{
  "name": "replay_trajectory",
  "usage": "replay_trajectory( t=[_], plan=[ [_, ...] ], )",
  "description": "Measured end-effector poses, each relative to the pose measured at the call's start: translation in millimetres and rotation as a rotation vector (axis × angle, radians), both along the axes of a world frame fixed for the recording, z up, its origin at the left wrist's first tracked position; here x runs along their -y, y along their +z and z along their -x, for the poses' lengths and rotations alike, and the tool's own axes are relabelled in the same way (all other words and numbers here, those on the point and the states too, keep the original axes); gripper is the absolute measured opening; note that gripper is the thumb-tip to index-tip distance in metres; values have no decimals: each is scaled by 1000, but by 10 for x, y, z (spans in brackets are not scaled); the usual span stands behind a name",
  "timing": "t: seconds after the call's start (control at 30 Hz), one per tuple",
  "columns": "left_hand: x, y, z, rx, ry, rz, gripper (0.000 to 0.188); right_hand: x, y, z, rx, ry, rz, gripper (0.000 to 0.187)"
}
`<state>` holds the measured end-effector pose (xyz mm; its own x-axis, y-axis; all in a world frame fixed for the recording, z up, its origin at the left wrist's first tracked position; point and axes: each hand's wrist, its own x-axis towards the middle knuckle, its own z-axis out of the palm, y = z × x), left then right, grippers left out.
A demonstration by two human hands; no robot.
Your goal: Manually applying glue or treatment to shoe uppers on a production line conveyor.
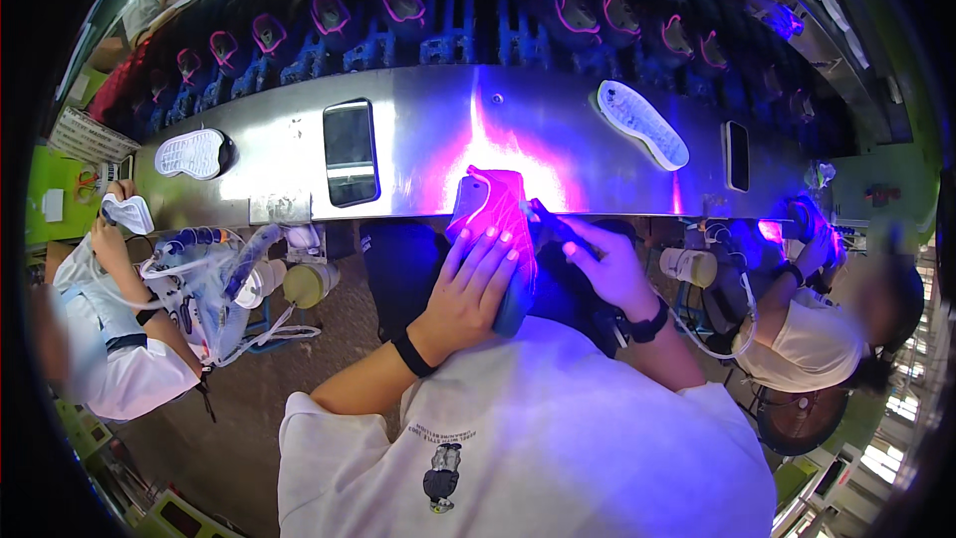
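Left hand [464,294]: holding pink-lit shoe upper [505,201], fingers spread
Right hand [619,276]: gripping slim dark tool [558,225]
Lettering [445,434]: printed on white shirt [617,438], six o'clock

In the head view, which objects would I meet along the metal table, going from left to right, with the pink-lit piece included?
White shoe sole, larger phone, pink-lit shoe upper, second white sole, smaller phone.

A head-worn fisheye looks closely down at both hands [460,301] [615,269], its rim seemingly blurred.
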<state>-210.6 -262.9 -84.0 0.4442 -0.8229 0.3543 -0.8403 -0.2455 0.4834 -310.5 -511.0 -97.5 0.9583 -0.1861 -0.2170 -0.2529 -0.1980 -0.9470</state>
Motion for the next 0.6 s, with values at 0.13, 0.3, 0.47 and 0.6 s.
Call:
replay_trajectory(
  t=[0.13, 0.3, 0.47, 0.6],
  plan=[
    [-19, 5, -67, 82, -47, -65, 50, 2, 214, 226, -138, 27, -70, 41],
    [5, 48, -102, 107, -85, -71, 46, 109, 195, -8, -120, 12, -65, 41],
    [50, 74, -111, 111, -78, -77, 46, 107, 34, -36, -23, -19, -69, 41],
    [118, 160, -98, 93, -72, -76, 49, 98, 277, 271, -124, 13, -175, 43]
  ],
)
